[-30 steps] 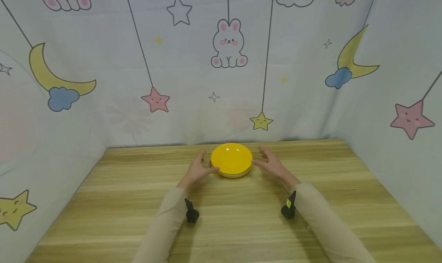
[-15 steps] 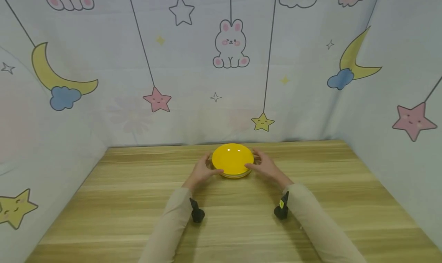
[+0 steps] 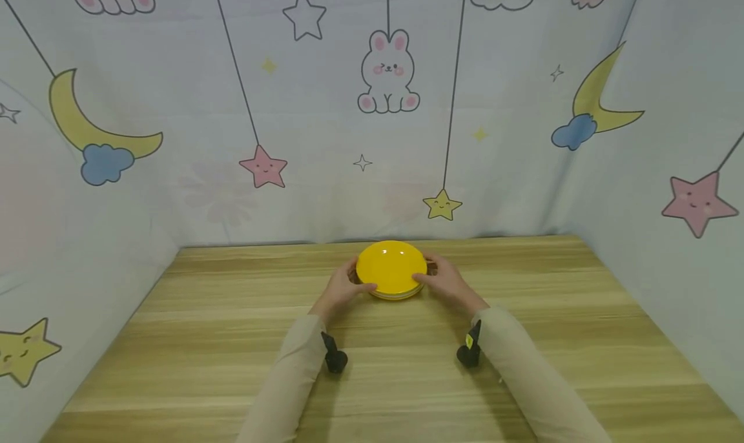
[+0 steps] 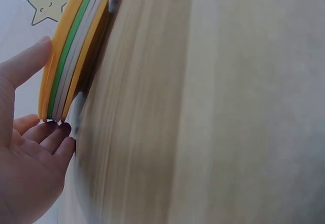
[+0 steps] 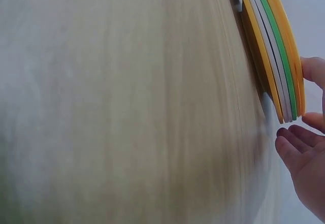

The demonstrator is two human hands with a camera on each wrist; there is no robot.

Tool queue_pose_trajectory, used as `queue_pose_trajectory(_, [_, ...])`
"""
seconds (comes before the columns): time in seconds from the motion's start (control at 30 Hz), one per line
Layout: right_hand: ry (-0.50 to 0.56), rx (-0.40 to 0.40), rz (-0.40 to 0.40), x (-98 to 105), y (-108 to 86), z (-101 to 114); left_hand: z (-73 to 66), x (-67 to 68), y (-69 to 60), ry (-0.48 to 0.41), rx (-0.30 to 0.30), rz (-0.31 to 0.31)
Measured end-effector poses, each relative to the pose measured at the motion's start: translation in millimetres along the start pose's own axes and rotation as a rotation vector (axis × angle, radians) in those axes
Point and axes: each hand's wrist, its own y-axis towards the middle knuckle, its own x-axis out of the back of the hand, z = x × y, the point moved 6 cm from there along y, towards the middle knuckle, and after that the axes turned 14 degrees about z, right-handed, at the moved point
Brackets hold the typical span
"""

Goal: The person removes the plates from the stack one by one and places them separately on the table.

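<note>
A stack of several plates [image 3: 391,267] rests near the far edge of the wooden table, a glossy yellow plate on top. Orange-yellow, green and whitish rims show edge-on in the stack [image 4: 71,56] in the left wrist view. My left hand [image 3: 339,290] holds its left side, thumb on the top plate's rim and fingertips at the lower edge. Opposite, my right hand [image 3: 449,281] has its thumb on the top rim, while its fingers [image 5: 292,148] curve around the side close to the rims. The far fingers are partly hidden in the head view.
The wood-grain table [image 3: 395,378] extends toward me and to both sides. Just behind the plates hangs a pale cloth backdrop [image 3: 314,126] printed with stars, moons and a rabbit. Side cloths stand at left and right. A black wrist device [image 3: 335,360] sits on each cuff.
Both hands have moved inward from beside the plates to touch the stack's rims, the right one travelling farther left. The stack stays in the same place on the table.
</note>
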Motion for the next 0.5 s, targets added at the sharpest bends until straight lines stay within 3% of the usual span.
queue_pose_trajectory(0.2, [0.033, 0.036, -0.015, -1.1, 2.1, -0.3, 0.0, -3.4, 0.2, -0.043, -0.049, 0.014])
queue_pose_trajectory(0.5, [0.158, 0.033, -0.045, -0.6, 2.8, -1.2, 5.2, -4.6, 0.4, -0.02, -0.02, -0.003])
